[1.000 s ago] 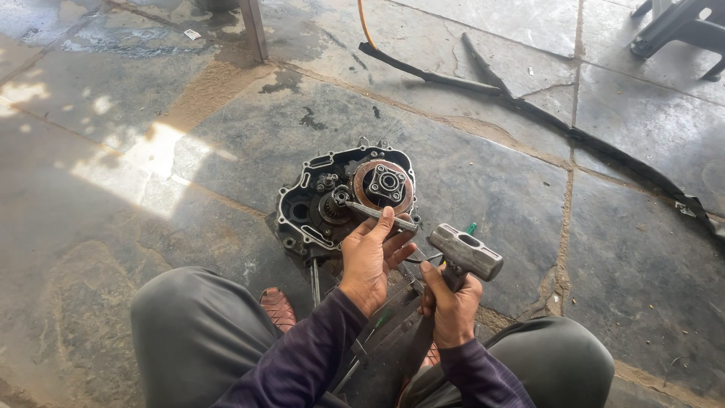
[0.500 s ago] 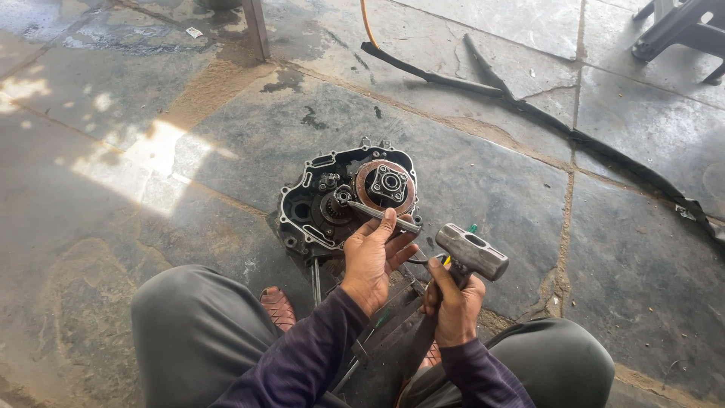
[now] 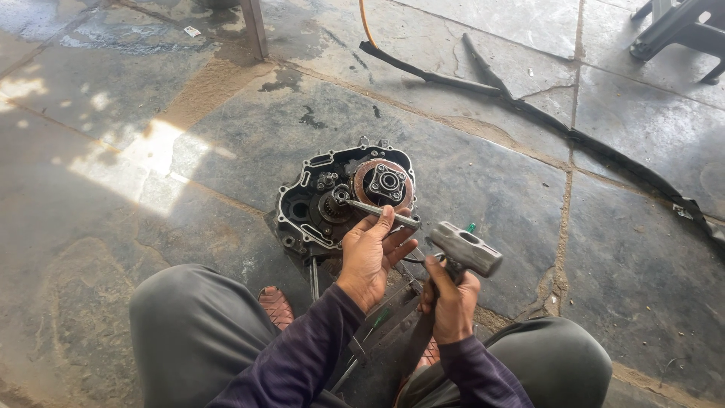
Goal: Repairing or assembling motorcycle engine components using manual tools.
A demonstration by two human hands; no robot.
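Stone floor (image 3: pixel 529 196), engine case (image 3: pixel 343 196) lying open on it. Left hand (image 3: pixel 370 253) clamped on wrench (image 3: pixel 377 211) at the gear; right hand (image 3: pixel 451 298) clamped on hammer (image 3: pixel 466 248), barely shifted since last frames, head poised beside wrench

The floor (image 3: pixel 136 113) is made of grey stone slabs with dirty joints and some sun patches. An open engine case (image 3: pixel 343 198) lies directly on it, near the middle. A long black rubber strip (image 3: pixel 604 151) lies farther away, across several slabs.
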